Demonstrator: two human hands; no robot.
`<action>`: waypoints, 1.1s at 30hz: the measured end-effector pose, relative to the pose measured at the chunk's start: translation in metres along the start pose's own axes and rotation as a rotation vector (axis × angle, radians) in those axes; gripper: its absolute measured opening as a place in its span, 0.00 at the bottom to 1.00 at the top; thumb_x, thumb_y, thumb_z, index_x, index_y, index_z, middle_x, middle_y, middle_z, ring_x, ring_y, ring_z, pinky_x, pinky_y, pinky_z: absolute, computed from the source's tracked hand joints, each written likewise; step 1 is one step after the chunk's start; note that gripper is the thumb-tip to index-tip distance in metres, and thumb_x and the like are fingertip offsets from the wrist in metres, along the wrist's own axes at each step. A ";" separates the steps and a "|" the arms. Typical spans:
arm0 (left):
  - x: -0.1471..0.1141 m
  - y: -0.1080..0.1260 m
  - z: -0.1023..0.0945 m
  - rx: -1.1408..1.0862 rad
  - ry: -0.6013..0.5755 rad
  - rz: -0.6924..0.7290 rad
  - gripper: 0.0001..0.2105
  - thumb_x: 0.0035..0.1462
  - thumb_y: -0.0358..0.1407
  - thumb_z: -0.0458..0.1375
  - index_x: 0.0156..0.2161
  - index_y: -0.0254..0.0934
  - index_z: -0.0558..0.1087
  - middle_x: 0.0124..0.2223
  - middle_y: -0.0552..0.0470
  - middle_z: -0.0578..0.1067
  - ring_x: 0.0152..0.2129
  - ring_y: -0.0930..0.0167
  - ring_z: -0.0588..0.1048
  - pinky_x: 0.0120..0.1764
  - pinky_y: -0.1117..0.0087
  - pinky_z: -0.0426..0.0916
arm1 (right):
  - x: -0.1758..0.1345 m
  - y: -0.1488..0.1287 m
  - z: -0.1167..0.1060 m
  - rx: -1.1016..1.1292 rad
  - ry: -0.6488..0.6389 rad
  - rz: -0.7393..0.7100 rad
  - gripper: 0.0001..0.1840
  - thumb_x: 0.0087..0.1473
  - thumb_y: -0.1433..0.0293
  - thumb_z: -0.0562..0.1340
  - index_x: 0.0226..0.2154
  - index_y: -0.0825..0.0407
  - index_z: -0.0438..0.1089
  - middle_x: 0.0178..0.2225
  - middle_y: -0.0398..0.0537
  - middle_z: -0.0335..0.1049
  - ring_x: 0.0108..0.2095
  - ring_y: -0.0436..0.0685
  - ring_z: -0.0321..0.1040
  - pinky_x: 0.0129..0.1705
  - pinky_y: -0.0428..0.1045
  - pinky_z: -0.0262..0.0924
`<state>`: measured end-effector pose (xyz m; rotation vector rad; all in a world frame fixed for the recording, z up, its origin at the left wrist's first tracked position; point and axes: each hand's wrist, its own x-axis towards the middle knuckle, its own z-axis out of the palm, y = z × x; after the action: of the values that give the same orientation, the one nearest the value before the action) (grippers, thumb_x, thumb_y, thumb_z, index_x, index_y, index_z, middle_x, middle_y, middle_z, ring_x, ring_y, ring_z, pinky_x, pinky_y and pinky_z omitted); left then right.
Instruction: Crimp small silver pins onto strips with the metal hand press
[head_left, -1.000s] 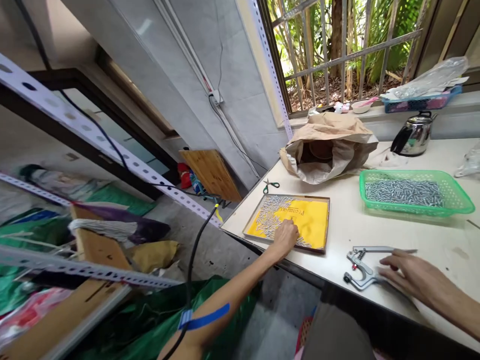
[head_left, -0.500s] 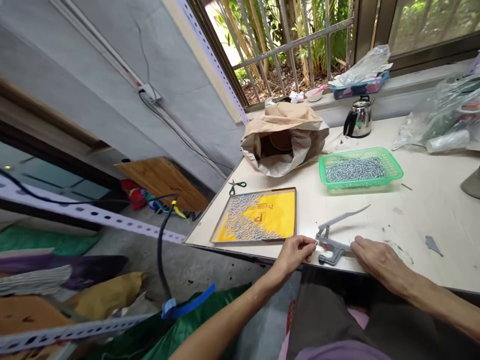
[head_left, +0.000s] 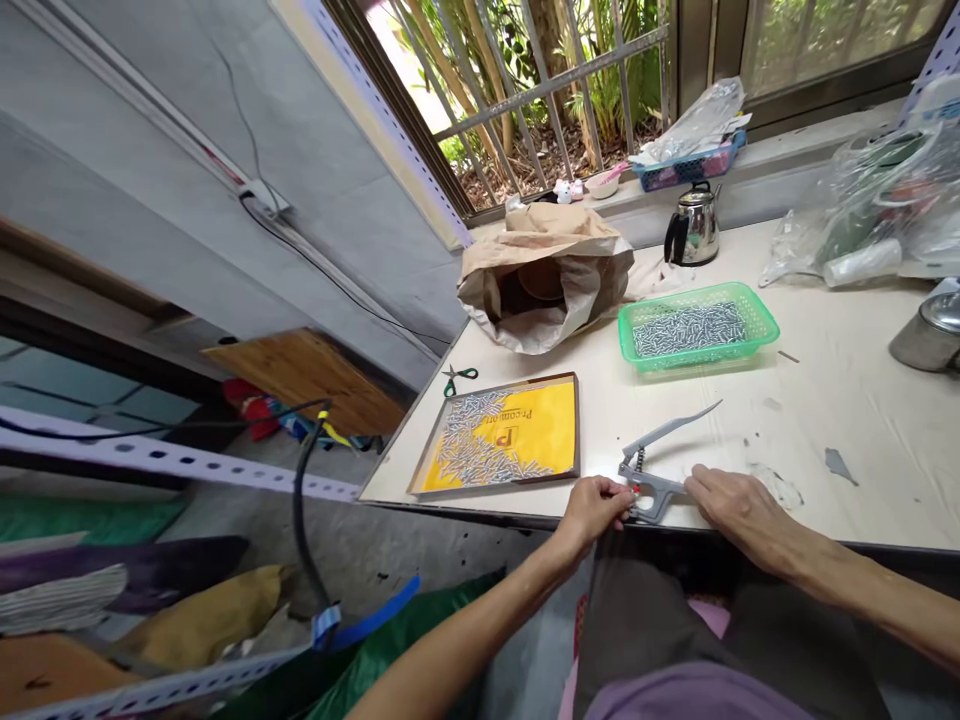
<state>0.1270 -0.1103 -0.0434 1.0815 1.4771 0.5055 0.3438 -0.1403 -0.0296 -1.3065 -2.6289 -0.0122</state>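
Snap-fastener pliers (head_left: 660,490) in grey metal lie at the table's front edge, their upper handle raised and a spring showing near the jaws. My right hand (head_left: 739,505) is closed round the end of the lower handle. At the jaws, beside a small red part, my left hand (head_left: 598,508) has its thumb and fingers pinched together; whatever is in the pinch is too small to make out. Left of that hand is a shallow tray (head_left: 576,425) with a yellow lining and many small silvery metal pieces (head_left: 480,445), heaped mostly on its left side.
A green plastic basket (head_left: 763,325) holds more metal pieces. Behind stand a crumpled brown paper bag (head_left: 555,320) and a steel kettle (head_left: 697,228). Green-handled scissors (head_left: 459,380) lie near the left edge. Clear plastic bags (head_left: 862,220) and a metal vessel (head_left: 926,335) are at right.
My left hand's fingertips have moved in closer against the jaws of the pliers. The right hand keeps its hold. The whole view has shifted slightly.
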 end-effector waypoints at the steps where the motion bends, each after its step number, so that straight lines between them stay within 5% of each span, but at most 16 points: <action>1: 0.001 0.003 -0.001 0.041 -0.029 -0.022 0.10 0.42 0.38 0.65 0.24 0.31 0.73 0.18 0.56 0.70 0.15 0.77 0.68 0.21 0.77 0.61 | 0.001 0.000 0.000 0.018 -0.035 0.010 0.14 0.49 0.85 0.50 0.27 0.50 0.57 0.26 0.43 0.61 0.23 0.51 0.59 0.23 0.47 0.44; 8: 0.009 0.019 -0.004 0.246 -0.120 -0.129 0.06 0.46 0.31 0.61 0.22 0.30 0.72 0.15 0.58 0.68 0.12 0.79 0.66 0.19 0.78 0.61 | 0.008 0.005 -0.004 0.123 -0.236 0.077 0.10 0.52 0.81 0.51 0.30 0.51 0.60 0.30 0.45 0.64 0.27 0.52 0.61 0.25 0.47 0.46; 15: 0.008 0.030 -0.006 0.323 -0.202 -0.188 0.09 0.43 0.32 0.63 0.19 0.32 0.70 0.11 0.61 0.63 0.10 0.80 0.61 0.17 0.79 0.58 | 0.010 0.008 -0.001 0.132 -0.268 0.097 0.11 0.54 0.81 0.50 0.32 0.51 0.62 0.31 0.46 0.65 0.27 0.53 0.62 0.25 0.48 0.49; 18: 0.007 0.033 -0.007 0.327 -0.201 -0.213 0.08 0.44 0.33 0.63 0.19 0.32 0.71 0.11 0.61 0.63 0.09 0.80 0.60 0.17 0.79 0.57 | 0.012 0.017 0.002 0.169 -0.236 0.080 0.04 0.55 0.73 0.56 0.35 0.51 0.65 0.37 0.50 0.66 0.34 0.56 0.65 0.30 0.49 0.56; 23: 0.008 0.031 -0.005 0.324 -0.193 -0.241 0.09 0.45 0.34 0.63 0.20 0.31 0.71 0.11 0.60 0.63 0.09 0.80 0.61 0.17 0.78 0.57 | 0.024 0.045 0.003 0.083 -0.152 0.101 0.42 0.39 0.55 0.70 0.54 0.54 0.60 0.59 0.65 0.54 0.57 0.73 0.52 0.51 0.62 0.54; 26: 0.008 0.032 -0.005 0.337 -0.179 -0.244 0.13 0.44 0.37 0.64 0.18 0.32 0.69 0.11 0.60 0.63 0.09 0.80 0.60 0.17 0.78 0.56 | 0.033 0.052 0.000 0.073 -0.212 0.073 0.47 0.35 0.52 0.71 0.55 0.54 0.60 0.55 0.65 0.60 0.56 0.73 0.54 0.52 0.64 0.52; 30: 0.005 0.032 -0.006 0.387 -0.177 -0.255 0.13 0.47 0.38 0.63 0.20 0.32 0.69 0.12 0.60 0.62 0.10 0.79 0.61 0.19 0.76 0.57 | 0.035 0.046 -0.008 0.040 -0.235 0.082 0.41 0.40 0.57 0.70 0.54 0.55 0.61 0.46 0.60 0.69 0.46 0.68 0.64 0.49 0.61 0.53; 33: -0.001 0.029 -0.004 0.592 -0.097 -0.081 0.12 0.52 0.36 0.60 0.21 0.32 0.69 0.18 0.56 0.67 0.16 0.75 0.67 0.24 0.73 0.62 | 0.031 0.039 -0.012 0.059 -0.189 0.065 0.35 0.44 0.62 0.68 0.53 0.54 0.61 0.41 0.56 0.71 0.43 0.65 0.65 0.47 0.59 0.53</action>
<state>0.1331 -0.0965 -0.0179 1.4692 1.6187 -0.0567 0.3586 -0.0938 -0.0155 -1.4371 -2.7144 0.2072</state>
